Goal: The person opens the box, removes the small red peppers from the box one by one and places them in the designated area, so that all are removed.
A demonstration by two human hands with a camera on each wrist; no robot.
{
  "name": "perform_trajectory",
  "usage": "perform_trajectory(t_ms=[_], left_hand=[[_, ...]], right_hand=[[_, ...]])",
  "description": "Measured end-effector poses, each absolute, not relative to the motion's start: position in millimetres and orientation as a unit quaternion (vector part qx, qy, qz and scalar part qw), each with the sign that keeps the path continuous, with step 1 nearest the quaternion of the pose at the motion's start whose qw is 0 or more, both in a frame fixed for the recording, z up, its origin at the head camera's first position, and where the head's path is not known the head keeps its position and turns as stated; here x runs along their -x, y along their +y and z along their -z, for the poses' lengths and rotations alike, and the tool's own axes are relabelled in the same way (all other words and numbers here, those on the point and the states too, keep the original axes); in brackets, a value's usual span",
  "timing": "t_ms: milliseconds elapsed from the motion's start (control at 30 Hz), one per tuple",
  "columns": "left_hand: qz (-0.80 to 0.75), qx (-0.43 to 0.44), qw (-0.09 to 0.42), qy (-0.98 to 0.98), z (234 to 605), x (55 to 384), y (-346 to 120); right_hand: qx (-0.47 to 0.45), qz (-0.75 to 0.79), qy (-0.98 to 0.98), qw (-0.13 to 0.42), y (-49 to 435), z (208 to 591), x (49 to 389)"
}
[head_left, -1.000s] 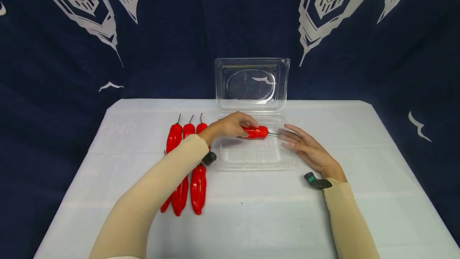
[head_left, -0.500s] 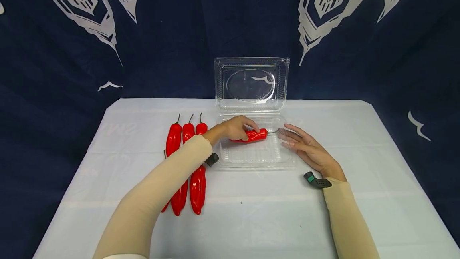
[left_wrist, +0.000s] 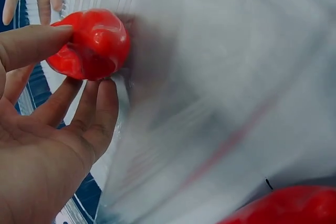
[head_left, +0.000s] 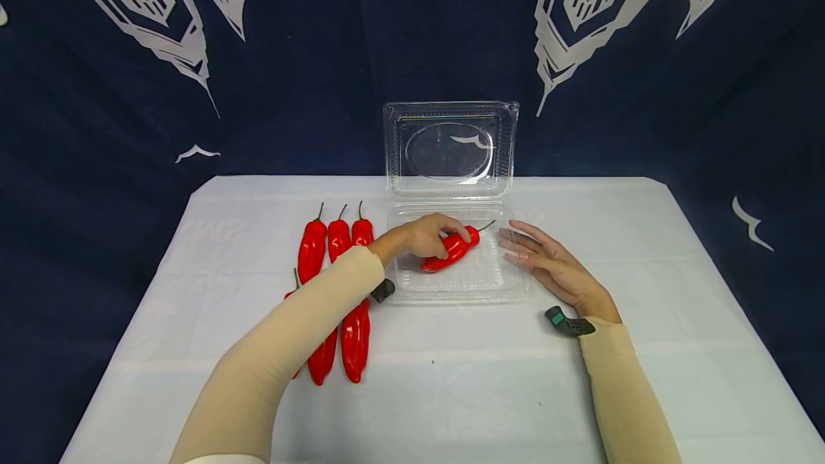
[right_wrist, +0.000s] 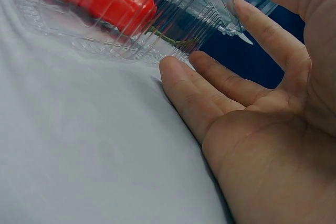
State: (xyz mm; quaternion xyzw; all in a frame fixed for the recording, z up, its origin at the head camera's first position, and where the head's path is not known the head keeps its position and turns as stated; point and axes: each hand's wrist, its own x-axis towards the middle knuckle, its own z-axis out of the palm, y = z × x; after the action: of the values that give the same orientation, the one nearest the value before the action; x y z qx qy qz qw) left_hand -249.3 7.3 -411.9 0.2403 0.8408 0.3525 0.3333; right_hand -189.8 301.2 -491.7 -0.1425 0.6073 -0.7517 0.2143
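In the head view, a clear plastic clamshell container point(head_left: 464, 298) lies on the table with its lid point(head_left: 396, 185) raised at the back. Inside its base is a red chili pepper point(head_left: 453, 252), slanted, with its thin stem toward the back right. My left hand point(head_left: 425, 235) pinches this pepper between thumb and fingers, as the left wrist view shows from the pepper's blunt end point(left_wrist: 102, 40). The right hand point(head_left: 559, 272) is at the container's right side, fingers extended. In the right wrist view, those fingertips point(right_wrist: 172, 69) lie right at the ribbed wall.
Several more red chili peppers point(head_left: 355, 349) lie to the left of the container, partly hidden under my left sleeve point(head_left: 283, 349). A white cloth point(head_left: 490, 392) covers the table. Behind it hangs a dark blue patterned curtain point(head_left: 309, 92).
My left hand has moved slightly right and nearer to me. The pepper in it has turned from lying crosswise to a slant, its tip swinging toward the front. The right hand has stayed still.
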Motion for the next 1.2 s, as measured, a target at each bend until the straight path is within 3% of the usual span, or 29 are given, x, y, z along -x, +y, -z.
perform_trajectory(t_ms=[400, 833, 1200], left_hand=[[-0.333, -0.246, 0.331, 0.848, 408.5, 245.3, 8.6], [-0.434, -0.185, 0.362, 0.804, 403.6, 238.9, 8.2], [-0.46, -0.18, 0.343, 0.799, 401.4, 236.7, 5.0]], right_hand=[[0.141, 0.753, 0.606, 0.214, 300.5, 491.4, 188.1], [0.137, 0.751, 0.61, 0.214, 301.3, 491.3, 187.9], [0.141, 0.754, 0.607, 0.208, 300.5, 490.8, 187.5]])
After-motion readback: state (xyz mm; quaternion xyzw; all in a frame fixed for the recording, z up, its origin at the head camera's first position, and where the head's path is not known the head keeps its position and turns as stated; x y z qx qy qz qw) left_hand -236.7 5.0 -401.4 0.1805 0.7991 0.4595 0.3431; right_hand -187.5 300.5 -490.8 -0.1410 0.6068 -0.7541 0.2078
